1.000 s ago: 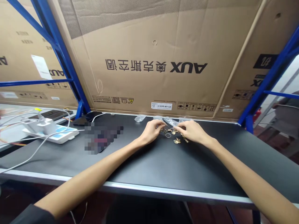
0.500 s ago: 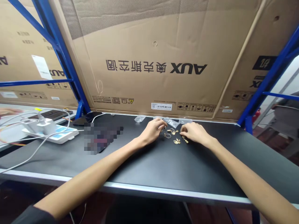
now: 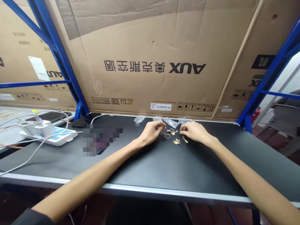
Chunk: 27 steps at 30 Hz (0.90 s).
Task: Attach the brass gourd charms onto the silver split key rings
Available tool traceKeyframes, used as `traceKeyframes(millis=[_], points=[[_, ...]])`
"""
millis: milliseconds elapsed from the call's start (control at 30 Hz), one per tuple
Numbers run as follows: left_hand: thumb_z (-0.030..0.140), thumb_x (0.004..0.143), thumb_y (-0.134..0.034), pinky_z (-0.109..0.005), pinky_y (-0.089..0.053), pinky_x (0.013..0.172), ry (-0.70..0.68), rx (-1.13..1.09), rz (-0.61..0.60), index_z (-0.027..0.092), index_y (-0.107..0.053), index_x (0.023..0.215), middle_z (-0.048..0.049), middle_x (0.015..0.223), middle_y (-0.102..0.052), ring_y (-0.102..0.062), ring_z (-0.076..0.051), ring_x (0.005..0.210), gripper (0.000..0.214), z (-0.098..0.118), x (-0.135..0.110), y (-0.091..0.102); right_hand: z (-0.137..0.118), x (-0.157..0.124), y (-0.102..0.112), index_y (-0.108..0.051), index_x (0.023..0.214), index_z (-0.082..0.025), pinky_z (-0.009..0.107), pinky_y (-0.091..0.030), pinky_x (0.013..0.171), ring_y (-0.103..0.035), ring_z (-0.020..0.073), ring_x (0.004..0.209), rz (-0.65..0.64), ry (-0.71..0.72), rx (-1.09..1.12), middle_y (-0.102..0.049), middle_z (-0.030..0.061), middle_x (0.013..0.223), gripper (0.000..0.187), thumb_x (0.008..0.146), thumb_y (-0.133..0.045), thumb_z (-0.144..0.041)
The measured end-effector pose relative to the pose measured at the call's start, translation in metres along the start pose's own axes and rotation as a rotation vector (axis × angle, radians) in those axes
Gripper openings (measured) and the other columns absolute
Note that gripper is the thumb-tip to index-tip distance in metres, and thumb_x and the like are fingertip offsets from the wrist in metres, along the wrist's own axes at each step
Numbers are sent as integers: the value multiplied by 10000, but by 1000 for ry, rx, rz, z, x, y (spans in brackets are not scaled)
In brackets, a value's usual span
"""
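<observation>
Several small gold-coloured metal pieces (image 3: 176, 141) and a thin ring (image 3: 167, 136) lie on the black table (image 3: 164, 168) between my hands. My left hand (image 3: 153, 131) rests at their left, fingers curled and pinched at a small gold piece near the ring. My right hand (image 3: 195, 131) lies at their right, fingers curled down over the pieces; what they grip is too small to make out. Small clear plastic bags (image 3: 171, 122) lie just behind the pieces.
A large cardboard box (image 3: 150, 62) stands against the table's back edge between blue rack posts (image 3: 63, 62). At the left are a white power strip with cables (image 3: 47, 132), a phone (image 3: 85, 118) and a blurred-out object (image 3: 100, 139). A chair (image 3: 283, 118) stands far right.
My right hand drew back to the right, off the plastic bag, and settled by the gold pieces. The left hand has barely moved.
</observation>
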<state>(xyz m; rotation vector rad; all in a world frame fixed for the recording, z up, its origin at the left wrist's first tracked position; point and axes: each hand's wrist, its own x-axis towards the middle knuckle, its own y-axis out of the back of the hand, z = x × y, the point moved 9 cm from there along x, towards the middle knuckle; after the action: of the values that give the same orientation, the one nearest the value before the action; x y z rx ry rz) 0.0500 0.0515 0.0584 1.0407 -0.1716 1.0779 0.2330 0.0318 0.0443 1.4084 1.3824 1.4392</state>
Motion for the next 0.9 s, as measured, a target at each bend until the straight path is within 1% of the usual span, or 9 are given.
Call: traceKeyframes(millis=[67,133,233,300,367,467,567,700,900], points=[[181,930,-558,-274,-504,765,-12,7,8,177,-745,931,-49,957,-762,-680,-175,868,187,1,0,1,2,0,-2,-782,836,-256,291,-422,638,-706,220,813,-18,-8,-20,-779,15,844,123,888,-671,-273],[189,936,-557,-274,-505,755,-33,11,14,174,-746,935,-58,963,-752,-671,-173,858,190,2,0,2,1,0,-2,-788,883,-264,290,-434,651,-708,219,820,3,2,-16,-777,17,850,142,910,-651,-289],[196,939,-566,-274,-503,750,-59,9,19,172,-745,924,-57,938,-743,-657,-165,823,181,3,1,1,-6,1,0,-778,1019,-282,282,-461,705,-706,213,895,81,70,4,-772,21,953,171,940,-629,-307],[199,936,-576,-276,-502,745,-64,2,22,168,-744,914,-55,920,-741,-653,-164,807,172,2,1,1,-13,2,-3,-761,1078,-280,277,-470,735,-695,215,966,103,133,-5,-758,33,1036,191,953,-617,-299],[202,934,-583,-278,-504,739,-59,-11,24,163,-743,911,-56,905,-740,-654,-165,799,167,2,1,0,-16,3,-10,-760,1058,-270,273,-471,733,-683,219,998,88,167,-29,-745,42,1060,188,969,-598,-303],[184,923,-582,-283,-514,745,-42,-21,32,162,-744,909,-57,905,-746,-660,-166,799,164,-1,1,1,-15,5,-16,-757,976,-256,269,-465,719,-676,219,996,55,161,-51,-737,40,1034,176,974,-593,-320],[174,905,-590,-294,-524,761,-27,-16,40,169,-748,905,-55,924,-756,-667,-172,809,158,-3,1,2,-14,5,-15,-741,941,-240,263,-455,714,-676,213,967,30,155,-54,-736,41,1008,147,961,-611,-307],[160,891,-599,-289,-511,755,-17,-9,42,169,-747,888,-51,926,-765,-673,-176,824,149,-2,1,3,-12,4,-13,-730,927,-227,264,-439,686,-681,206,906,-9,144,-57,-747,44,982,157,961,-583,-272],[128,880,-577,-281,-493,748,-9,-6,12,171,-740,882,-34,886,-769,-677,-173,802,168,-2,1,0,-10,3,-10,-745,929,-251,271,-420,676,-689,202,856,-24,130,-24,-767,14,944,175,953,-571,-263]])
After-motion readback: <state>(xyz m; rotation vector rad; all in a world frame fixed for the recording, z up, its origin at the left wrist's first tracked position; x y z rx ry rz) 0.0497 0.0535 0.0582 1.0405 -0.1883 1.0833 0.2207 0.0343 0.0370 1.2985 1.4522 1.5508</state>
